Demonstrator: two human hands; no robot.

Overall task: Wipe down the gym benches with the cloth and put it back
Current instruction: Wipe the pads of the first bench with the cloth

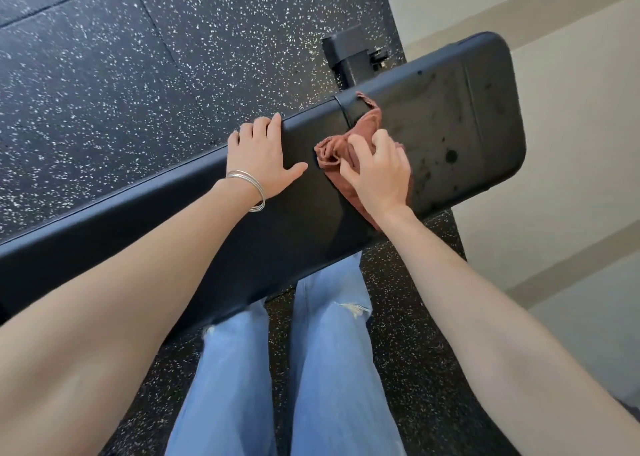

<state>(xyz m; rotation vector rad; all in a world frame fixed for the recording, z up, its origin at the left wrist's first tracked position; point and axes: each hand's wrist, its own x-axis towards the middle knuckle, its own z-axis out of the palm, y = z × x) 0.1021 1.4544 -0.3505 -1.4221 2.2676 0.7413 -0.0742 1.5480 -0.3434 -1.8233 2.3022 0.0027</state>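
Two hands on black bench (450,109), right (377,175) gripping cloth (363,123), left (263,154) flat.

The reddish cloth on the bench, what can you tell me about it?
The cloth is rust-red, soft-looking fabric, crumpled rather than folded. It lies on top of the black padded bench, across the seam between its two pads. The right hand presses on it, fingers bunching the folds, hiding its middle. The left hand rests beside it, apart.
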